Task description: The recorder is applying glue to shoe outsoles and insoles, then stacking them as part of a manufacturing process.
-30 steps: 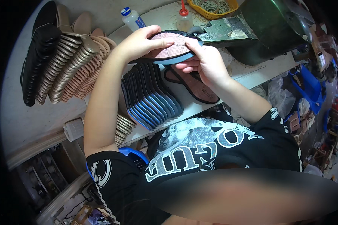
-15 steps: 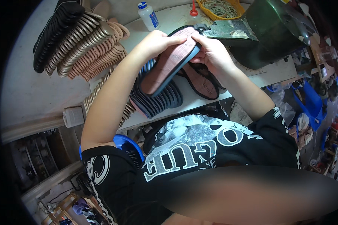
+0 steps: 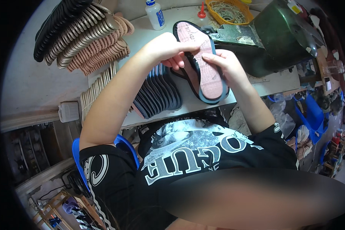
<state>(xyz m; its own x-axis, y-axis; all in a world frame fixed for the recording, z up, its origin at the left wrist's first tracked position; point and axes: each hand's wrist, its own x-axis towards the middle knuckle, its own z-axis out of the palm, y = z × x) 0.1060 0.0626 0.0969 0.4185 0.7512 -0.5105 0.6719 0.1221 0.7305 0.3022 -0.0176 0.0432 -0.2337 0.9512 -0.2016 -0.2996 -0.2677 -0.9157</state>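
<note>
At frame centre, the insole is pink with a fine ribbed texture and a black rim. The fanned soles are dark navy, the stacked soles upper left tan, pink and black, the basket orange, the worktop white.

Far edge of the table: white glue bottle, orange basket of rubber bands, dark green machine. Left: fanned tan soles.
</note>
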